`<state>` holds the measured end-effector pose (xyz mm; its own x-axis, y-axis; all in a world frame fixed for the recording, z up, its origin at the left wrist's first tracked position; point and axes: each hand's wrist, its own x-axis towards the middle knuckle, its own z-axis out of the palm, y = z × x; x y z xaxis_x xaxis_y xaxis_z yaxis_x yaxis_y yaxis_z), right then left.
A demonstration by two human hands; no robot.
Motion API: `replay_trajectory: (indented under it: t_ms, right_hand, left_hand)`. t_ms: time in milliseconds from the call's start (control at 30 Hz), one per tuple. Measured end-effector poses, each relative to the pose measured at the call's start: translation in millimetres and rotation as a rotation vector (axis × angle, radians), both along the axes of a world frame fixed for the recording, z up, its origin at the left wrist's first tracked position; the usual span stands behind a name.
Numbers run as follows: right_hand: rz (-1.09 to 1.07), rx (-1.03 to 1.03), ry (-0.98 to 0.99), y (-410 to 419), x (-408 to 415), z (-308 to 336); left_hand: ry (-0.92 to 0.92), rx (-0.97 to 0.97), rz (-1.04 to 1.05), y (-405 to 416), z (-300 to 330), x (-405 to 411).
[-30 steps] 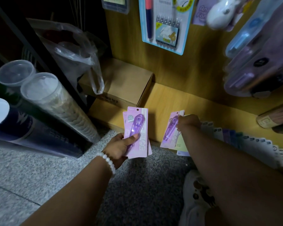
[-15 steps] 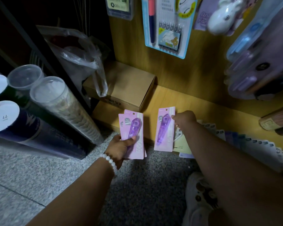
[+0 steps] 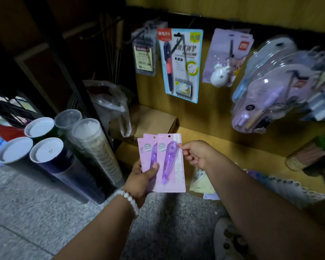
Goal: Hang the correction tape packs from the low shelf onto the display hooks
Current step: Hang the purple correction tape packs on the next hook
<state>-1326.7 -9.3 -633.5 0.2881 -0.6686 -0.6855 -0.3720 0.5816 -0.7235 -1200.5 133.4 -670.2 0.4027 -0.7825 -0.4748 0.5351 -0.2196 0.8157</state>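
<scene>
Glossy plastic-fronted card correction tape packs [image 3: 170,162], matt wooden low shelf [image 3: 223,147], speckled stone floor [image 3: 26,212]

Bare forearms; white bead bracelet [image 3: 129,200], left wrist.

The picture is dim. The upper left of the frame is almost black. Soft light falls on the middle, on the wooden back wall [image 3: 214,113]. The hanging packs [image 3: 281,85] at the right edge look blurry and stretched.

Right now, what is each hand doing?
Left hand: closed on a stack of purple correction tape packs.
Right hand: pinching the front pack by its right edge.
</scene>
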Motion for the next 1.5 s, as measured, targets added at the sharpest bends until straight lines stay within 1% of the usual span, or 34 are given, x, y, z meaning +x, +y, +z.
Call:
replay_trajectory:
  t_ms: [167, 300, 400, 500, 567, 600, 734, 834, 1000, 1134, 1400, 1500]
  right_hand:
    - [-0.022, -0.091, -0.051, 18.1, 1.2, 30.9]
    - [-0.012, -0.163, -0.157, 29.4, -0.9, 55.0]
    - [0.068, -0.246, -0.193, 44.9, -1.6, 77.7]
    - [0.156, -0.28, -0.362, 65.5, 3.5, 101.4]
    - [0.144, -0.314, -0.465, 75.1, 6.6, 114.3]
    - [0.131, -0.327, -0.484, 78.8, 7.9, 121.1]
    - [0.119, -0.335, -0.525, 88.4, 11.5, 147.8]
    - [0.117, -0.321, -0.547, 92.4, 14.0, 166.0]
    - [0.105, -0.375, -0.502, 92.2, 19.0, 197.4]
    - [0.125, -0.493, -0.52, 85.9, 25.7, 239.3]
    - [0.187, -0.932, -0.567, 70.0, 65.1, 351.8]
    - [0.197, -1.037, -0.56, 65.0, 79.6, 384.4]
  left_hand:
    - [0.087, -0.095, -0.019, 9.6, 42.1, -10.5]
    - [0.079, -0.172, 0.005, 15.5, 70.5, -17.4]
    - [0.064, -0.222, 0.011, 21.1, 93.8, -18.7]
    - [0.019, -0.279, 0.014, 27.5, 117.3, -18.4]
    - [0.002, -0.311, 0.034, 32.0, 131.8, -16.2]
    - [-0.013, -0.329, 0.041, 34.6, 139.0, -14.4]
    - [-0.043, -0.376, 0.049, 47.1, 166.8, -6.1]
    - [-0.067, -0.357, 0.072, 53.6, 184.2, 1.0]
    - [-0.142, -0.34, 0.127, 54.9, 214.2, 17.9]
    - [-0.178, -0.415, 0.12, 53.5, 242.8, 32.1]
    - [-0.279, -0.474, 0.153, 47.4, 277.7, 64.8]
    - [-0.279, -0.48, 0.132, 48.4, 285.1, 74.7]
